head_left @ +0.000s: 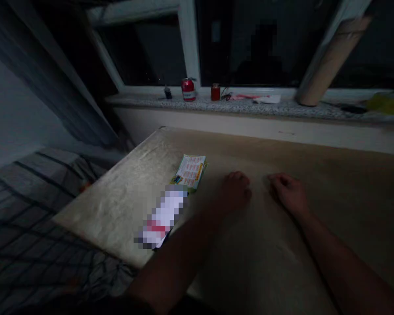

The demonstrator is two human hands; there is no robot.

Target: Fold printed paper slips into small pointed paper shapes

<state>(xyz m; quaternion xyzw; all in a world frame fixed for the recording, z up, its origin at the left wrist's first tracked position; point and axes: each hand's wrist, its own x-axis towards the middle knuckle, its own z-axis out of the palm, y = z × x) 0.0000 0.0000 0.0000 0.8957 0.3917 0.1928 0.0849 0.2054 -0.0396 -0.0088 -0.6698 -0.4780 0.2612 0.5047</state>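
My left hand rests on the table with its fingers curled in and the thumb side toward the other hand. Nothing shows in it, though the light is dim. A short gap to the right, my right hand lies on its outer edge, fingers bent and closed toward the thumb, with no object visible in it. Left of my left hand lies a small booklet or packet with a printed calendar grid. Just in front of it, beside my left forearm, is a bright phone-like slab, its face blurred out.
On the stone windowsill stand a red can, a small red jar, a tiny dark bottle and a leaning cardboard tube. White papers lie there too. Checked bedding is at the left, below a curtain.
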